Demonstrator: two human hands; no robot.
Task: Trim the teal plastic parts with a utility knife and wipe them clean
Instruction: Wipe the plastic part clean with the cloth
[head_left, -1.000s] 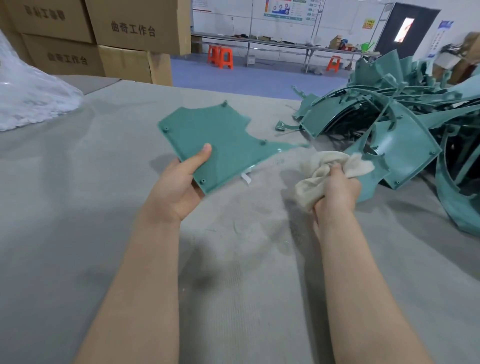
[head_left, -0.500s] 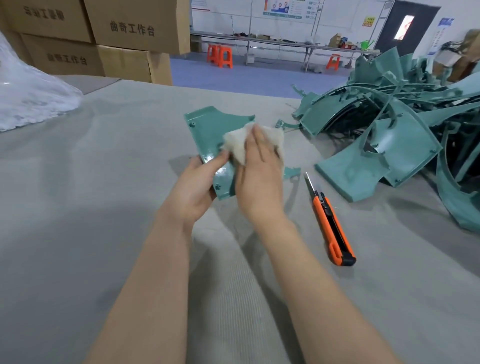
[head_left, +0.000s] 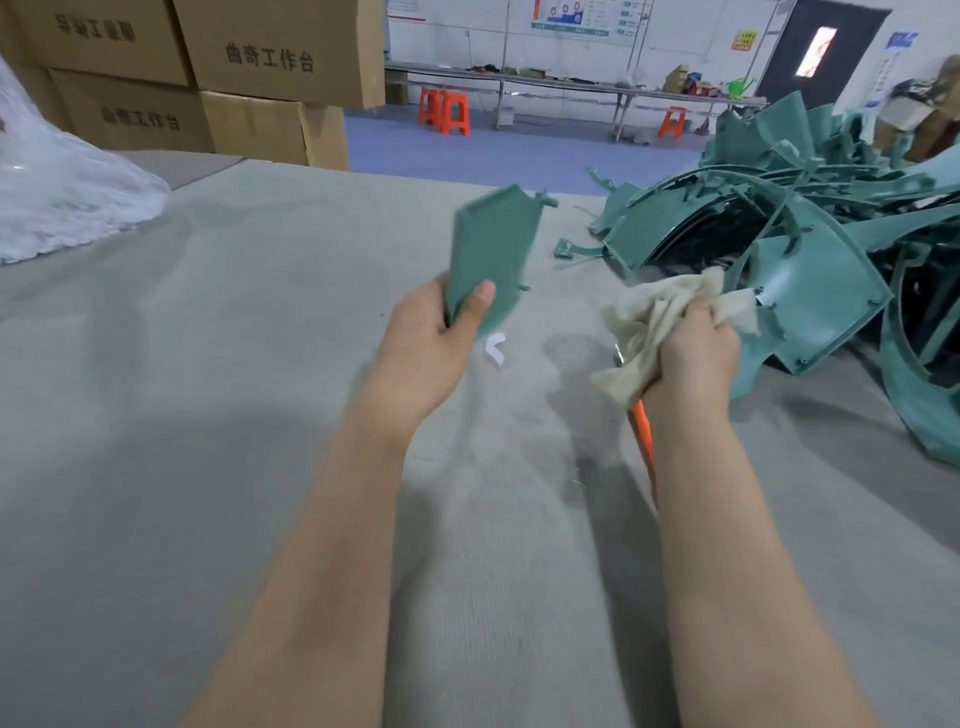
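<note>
Wiping cloth lifted off teal part.

Only an orange sliver of the utility knife shows; the cloth and my right forearm cover the rest. The teal pile runs off the right edge. The teal part is motion-blurred.

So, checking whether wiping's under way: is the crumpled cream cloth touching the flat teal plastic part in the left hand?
Apart. The head view shows grey table between the crumpled cream cloth and the flat teal plastic part.
</note>
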